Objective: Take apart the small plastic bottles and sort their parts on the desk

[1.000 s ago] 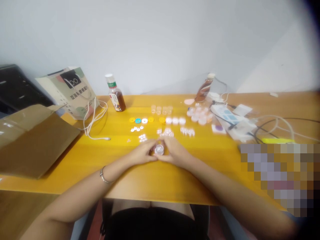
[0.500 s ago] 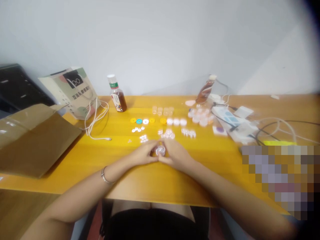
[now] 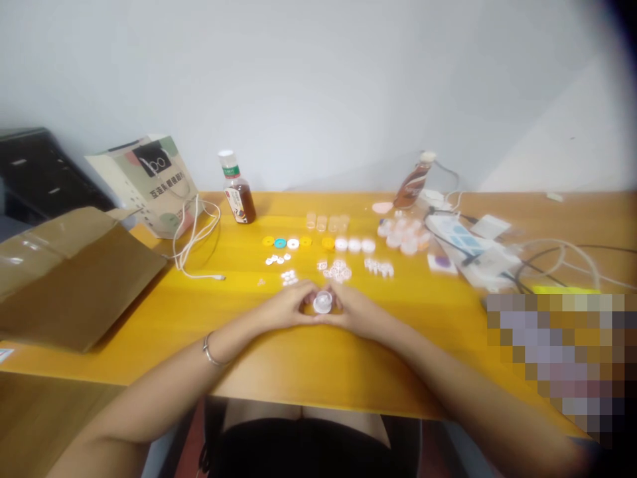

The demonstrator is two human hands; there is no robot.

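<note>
At the far left, a cardboard box is resting on the table, with a paper bag standing behind it. A dark-liquid bottle is standing farther right, and coloured discs are lying in a row beyond the hands. The left hand is curving in from the left side, and a small clear container is sitting between it and the right hand, above the near part of the table. Both grips are closing together on this container, their thumbs meeting on its near side; blur is hiding exact fingertip contact. Half a second ago the right thumb was overlapping its near edge; now the thumb is lying lower, so more of the container is showing. The handling is apparently staying on this one piece. Small white pieces and a cluster of round pale pieces are lying beyond, toward the right.
</note>
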